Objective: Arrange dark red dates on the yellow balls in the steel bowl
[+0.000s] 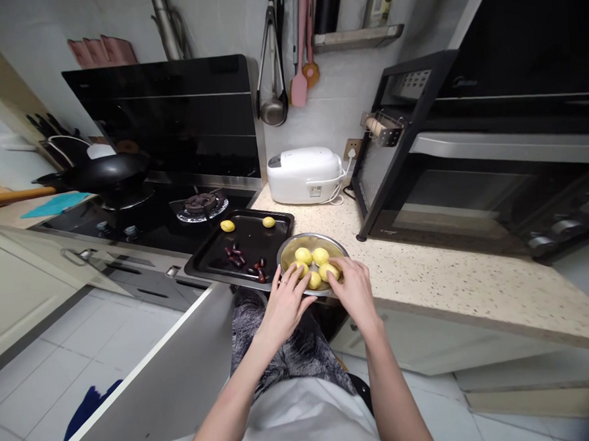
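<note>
A round metal bowl [342,244] holds several yellow, lemon-like oval fruits [321,256]. My left hand [286,303] reaches over the bowl's near left side, fingers curled on one yellow fruit [301,268], thumb low by the rim. On the right, my right hand [355,293] has fingers and thumb about another yellow fruit [329,272] inside the bowl. Left of the bowl is a black baking tray [253,239], its right edge against or under the bowl. On the tray are two yellow fruits [268,222] and several dark red, date-like pieces [235,256].
A white appliance with a cord [306,174] stands behind the bowl. To the right is a large black oven [451,199]. The gas hob [199,204] lies left, with a black wok [107,171] on its far burner. A cabinet door [149,379] stands open below the tray.
</note>
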`<action>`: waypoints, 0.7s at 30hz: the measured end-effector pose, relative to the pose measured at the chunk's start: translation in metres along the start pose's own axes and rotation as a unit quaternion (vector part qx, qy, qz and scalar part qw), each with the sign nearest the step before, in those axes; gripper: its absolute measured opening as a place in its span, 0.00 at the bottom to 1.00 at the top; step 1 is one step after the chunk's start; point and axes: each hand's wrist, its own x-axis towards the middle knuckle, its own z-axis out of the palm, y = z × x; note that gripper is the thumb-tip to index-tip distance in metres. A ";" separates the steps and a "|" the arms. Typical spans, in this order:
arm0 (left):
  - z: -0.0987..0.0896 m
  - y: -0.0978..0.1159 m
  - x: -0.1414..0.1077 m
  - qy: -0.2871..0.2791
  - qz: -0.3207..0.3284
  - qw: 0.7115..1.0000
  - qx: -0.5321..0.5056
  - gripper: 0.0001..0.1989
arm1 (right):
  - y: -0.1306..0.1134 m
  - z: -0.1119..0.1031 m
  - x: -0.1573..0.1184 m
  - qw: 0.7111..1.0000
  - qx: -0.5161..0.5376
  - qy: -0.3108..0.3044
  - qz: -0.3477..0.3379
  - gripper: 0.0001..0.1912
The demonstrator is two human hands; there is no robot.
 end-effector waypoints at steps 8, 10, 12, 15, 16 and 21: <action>0.002 0.000 0.000 0.002 -0.006 1.000 -0.001 0.25 | -0.007 -0.005 -0.007 1.000 0.005 -0.001 -0.004 0.13; 0.003 0.000 0.000 0.003 -0.008 1.000 -0.009 0.26 | -0.005 -0.004 -0.007 1.000 0.009 -0.002 -0.005 0.13; 0.002 0.000 -0.001 -0.002 -0.007 1.000 -0.023 0.26 | -0.004 -0.003 -0.007 1.000 0.013 0.002 -0.007 0.13; -0.005 -0.002 -0.001 -0.011 0.001 0.998 -0.063 0.27 | -0.002 0.000 -0.009 0.999 0.026 0.025 -0.009 0.13; -0.008 -0.006 0.000 -0.010 0.000 0.997 -0.078 0.27 | -0.001 0.001 -0.011 0.999 0.033 0.034 -0.009 0.12; -0.031 -0.057 0.018 0.037 -0.062 0.993 -0.090 0.25 | 0.005 -0.002 -0.017 0.996 0.053 0.066 -0.010 0.11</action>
